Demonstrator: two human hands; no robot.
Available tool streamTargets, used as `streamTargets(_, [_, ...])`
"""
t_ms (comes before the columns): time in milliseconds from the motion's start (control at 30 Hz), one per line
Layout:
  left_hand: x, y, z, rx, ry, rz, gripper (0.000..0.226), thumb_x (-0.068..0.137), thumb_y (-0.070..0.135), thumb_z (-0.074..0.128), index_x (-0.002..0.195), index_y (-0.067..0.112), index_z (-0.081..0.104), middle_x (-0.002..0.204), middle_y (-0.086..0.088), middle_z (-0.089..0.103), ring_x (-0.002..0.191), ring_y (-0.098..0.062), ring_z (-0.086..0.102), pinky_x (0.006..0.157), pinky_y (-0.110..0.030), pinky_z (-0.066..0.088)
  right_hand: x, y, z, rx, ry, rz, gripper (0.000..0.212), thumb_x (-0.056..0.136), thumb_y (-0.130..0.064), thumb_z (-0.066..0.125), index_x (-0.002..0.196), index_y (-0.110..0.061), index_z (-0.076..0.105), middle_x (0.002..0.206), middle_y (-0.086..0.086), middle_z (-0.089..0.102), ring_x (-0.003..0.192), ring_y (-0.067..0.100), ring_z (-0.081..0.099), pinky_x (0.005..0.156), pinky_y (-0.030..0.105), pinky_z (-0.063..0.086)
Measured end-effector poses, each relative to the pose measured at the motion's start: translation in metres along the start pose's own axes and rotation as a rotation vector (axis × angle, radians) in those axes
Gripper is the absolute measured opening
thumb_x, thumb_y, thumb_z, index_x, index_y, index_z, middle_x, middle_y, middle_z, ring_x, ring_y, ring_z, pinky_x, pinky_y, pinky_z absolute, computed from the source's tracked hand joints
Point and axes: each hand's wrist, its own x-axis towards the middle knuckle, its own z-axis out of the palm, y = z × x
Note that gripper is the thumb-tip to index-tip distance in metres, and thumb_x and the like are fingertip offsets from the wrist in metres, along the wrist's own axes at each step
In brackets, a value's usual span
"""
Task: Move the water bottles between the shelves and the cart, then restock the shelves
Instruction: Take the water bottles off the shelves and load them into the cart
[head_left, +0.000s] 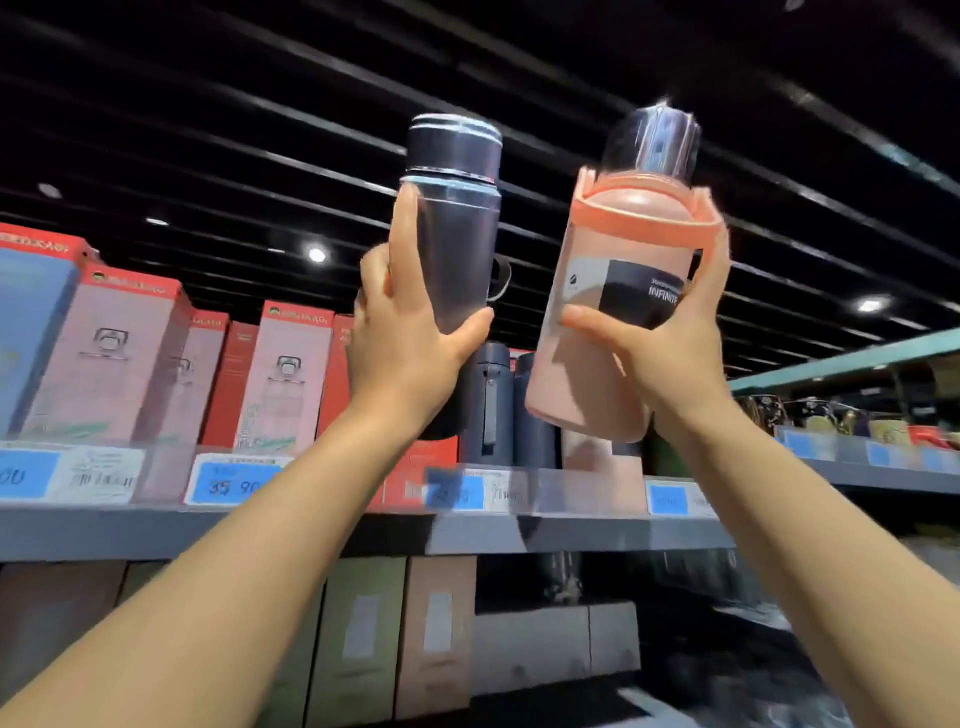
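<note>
Both arms are raised in front of the top shelf (322, 530). My left hand (405, 332) grips a dark grey steel bottle (457, 228) with a ringed cap, held upright above the shelf. My right hand (670, 353) holds a pink translucent bottle (618, 291) with an orange collar, clear dark cap and a black label, tilted slightly right. Behind the hands, dark navy bottles (488, 400) stand on the shelf, partly hidden. The cart is out of view.
Red and pink boxed bottles (280, 384) line the shelf to the left, with blue price tags (228, 486) along its edge. Cardboard boxes (436, 629) fill the shelf below. Another shelf (883, 467) with mixed goods runs at the right. Dark ceiling slats are overhead.
</note>
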Motion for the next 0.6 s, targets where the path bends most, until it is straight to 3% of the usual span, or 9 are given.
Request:
streamTargets(100, [-0.005,-0.011,0.032,0.131,0.004,0.016,0.106,0.083,0.031,0.077,0.154,0.038,-0.001,0.145,-0.007,0.032,0.122,-0.030,0.048,0.083,-0.036,0.040,0.015,0.042,0.012,0.044,0.001,0.009,0.128,0.052,-0.048,0.087,0.146,-0.049,0.001,0.147,-0.003,0.037,0.131,0.019,0.042,0.107,0.050,0.039])
streamTargets(200, [-0.013,-0.023,0.052,0.230,-0.037,-0.007,0.107,0.082,0.036,0.077,0.152,0.044,-0.004,0.144,-0.008,0.032,0.120,-0.031,0.049,0.085,-0.041,0.047,0.014,0.082,0.022,0.066,-0.036,0.024,0.127,0.060,-0.037,0.089,0.150,-0.042,-0.001,0.151,-0.004,0.030,0.131,0.008,0.032,0.105,0.034,0.029])
streamTargets(300, [-0.022,-0.032,0.064,0.304,-0.048,-0.064,0.105,0.081,0.041,0.076,0.150,0.045,-0.004,0.143,-0.009,0.033,0.116,-0.032,0.051,0.081,-0.044,0.049,0.010,0.113,0.032,0.081,-0.089,0.026,0.128,0.061,-0.035,0.089,0.149,-0.042,-0.004,0.152,-0.004,0.026,0.134,0.013,0.031,0.107,0.038,0.032])
streamTargets(433, [-0.030,-0.043,0.069,0.367,-0.098,-0.132,0.107,0.079,0.045,0.076,0.150,0.044,-0.004,0.138,-0.011,0.037,0.113,-0.033,0.052,0.078,-0.041,0.048,-0.001,0.131,0.040,0.118,-0.231,0.023,0.129,0.061,-0.031,0.090,0.149,-0.044,-0.004,0.144,-0.015,0.027,0.125,0.001,0.028,0.101,0.025,0.027])
streamTargets(600, [-0.027,-0.049,0.068,0.386,-0.152,-0.232,0.107,0.077,0.043,0.078,0.151,0.040,0.000,0.137,-0.013,0.038,0.108,-0.032,0.053,0.076,-0.036,0.040,-0.007,0.137,0.046,0.074,-0.349,0.039,0.132,0.060,-0.031,0.090,0.148,-0.046,-0.007,0.153,-0.009,0.022,0.127,0.000,0.025,0.099,0.021,0.025])
